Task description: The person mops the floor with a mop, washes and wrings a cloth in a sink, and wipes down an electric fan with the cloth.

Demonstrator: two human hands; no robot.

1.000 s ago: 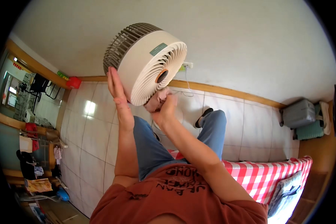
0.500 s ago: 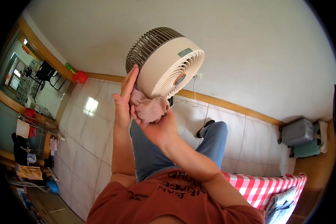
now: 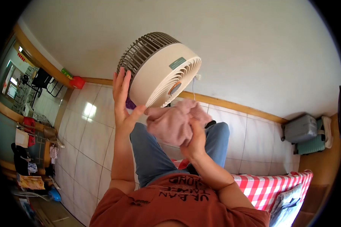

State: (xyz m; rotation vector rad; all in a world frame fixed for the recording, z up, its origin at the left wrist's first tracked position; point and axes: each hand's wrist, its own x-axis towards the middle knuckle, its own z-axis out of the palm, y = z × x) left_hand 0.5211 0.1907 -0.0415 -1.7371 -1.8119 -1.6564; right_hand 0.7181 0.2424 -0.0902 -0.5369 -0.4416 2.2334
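A cream fan (image 3: 155, 75) with a brown rear grille stands tilted in front of me, its slatted front facing lower right. My left hand (image 3: 124, 100) steadies the fan from its left side, fingers along the casing by the grille and thumb near the lower front edge. Bunched in my right hand (image 3: 195, 140) is a pink cloth (image 3: 174, 123), just below the fan's front. Part of the cloth hangs loose toward the left hand's thumb. A bit of purple (image 3: 130, 103) shows between the left hand and the fan; what it belongs to is hidden.
Behind the fan, a white cord runs from a plug (image 3: 197, 76) at the wall. Suitcases (image 3: 301, 130) stand at the right. A red-checked cloth (image 3: 254, 185) lies beside me. At the left are a red container (image 3: 77, 82) and a cluttered shelf (image 3: 45, 151).
My right hand has drawn the pink cloth right and down from the fan's underside, and the cloth has spread out. The fan and my left hand have shifted slightly left.
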